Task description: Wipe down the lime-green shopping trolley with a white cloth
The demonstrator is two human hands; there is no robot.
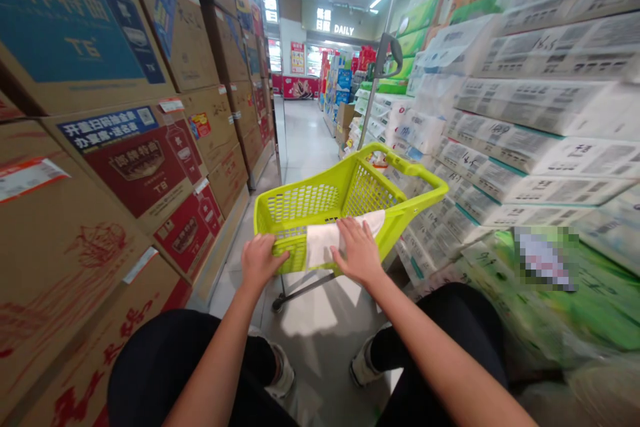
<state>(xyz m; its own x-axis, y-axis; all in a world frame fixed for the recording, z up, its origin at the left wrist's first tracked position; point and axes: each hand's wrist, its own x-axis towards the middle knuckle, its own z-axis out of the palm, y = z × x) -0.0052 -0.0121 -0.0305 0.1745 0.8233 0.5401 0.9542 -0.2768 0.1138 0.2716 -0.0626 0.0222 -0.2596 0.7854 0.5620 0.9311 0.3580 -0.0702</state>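
A lime-green shopping cart [305, 199] stands in front of me, its basket bare inside as far as it shows. A white cloth [320, 243] is draped over the near rim and side. My left hand [261, 259] is closed over the rim at the near left corner of the basket. My right hand [357, 250] lies on the cloth with its fingers spread over the rim, pressing the cloth against the cart. The cart's handle [425, 193] points away to the right.
Stacked cardboard boxes [145, 167] line the left side. Piles of white tissue packs [540, 120] and green packs [580, 280] rise close on the right. A metal pole [369, 113] stands behind the cart. The tiled aisle [304, 133] runs ahead to more shelves.
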